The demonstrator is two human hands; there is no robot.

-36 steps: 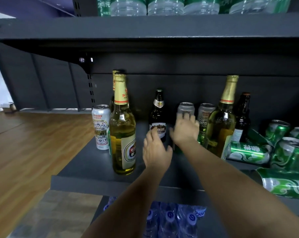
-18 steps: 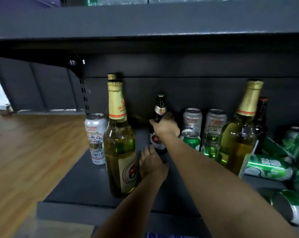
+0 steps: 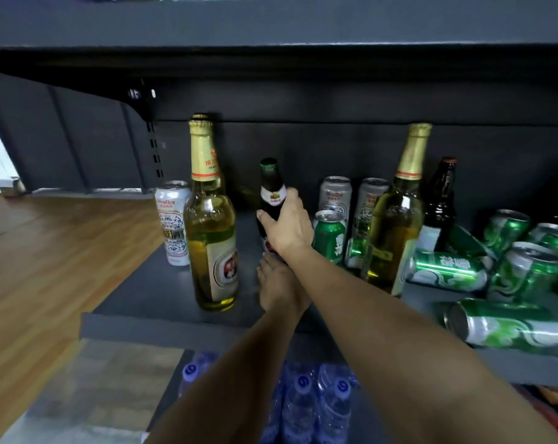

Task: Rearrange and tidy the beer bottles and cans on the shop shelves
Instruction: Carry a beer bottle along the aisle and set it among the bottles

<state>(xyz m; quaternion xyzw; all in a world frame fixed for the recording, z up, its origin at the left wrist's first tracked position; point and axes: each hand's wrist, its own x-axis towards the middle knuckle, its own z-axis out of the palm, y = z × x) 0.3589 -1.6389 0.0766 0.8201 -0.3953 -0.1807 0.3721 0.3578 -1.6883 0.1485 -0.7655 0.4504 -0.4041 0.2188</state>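
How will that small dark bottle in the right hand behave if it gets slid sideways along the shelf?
The small dark bottle looks tall and narrow, so it may tip if pushed high. It appears to be glass, likely fragile against the tall yellow bottle nearby. The right hand grips its body, which should steady it.

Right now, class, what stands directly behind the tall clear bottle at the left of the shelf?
Behind the tall clear bottle only a second gold cap peeks out, so another bottle stands there; its body is covered. The white can stands beside it, to the left.
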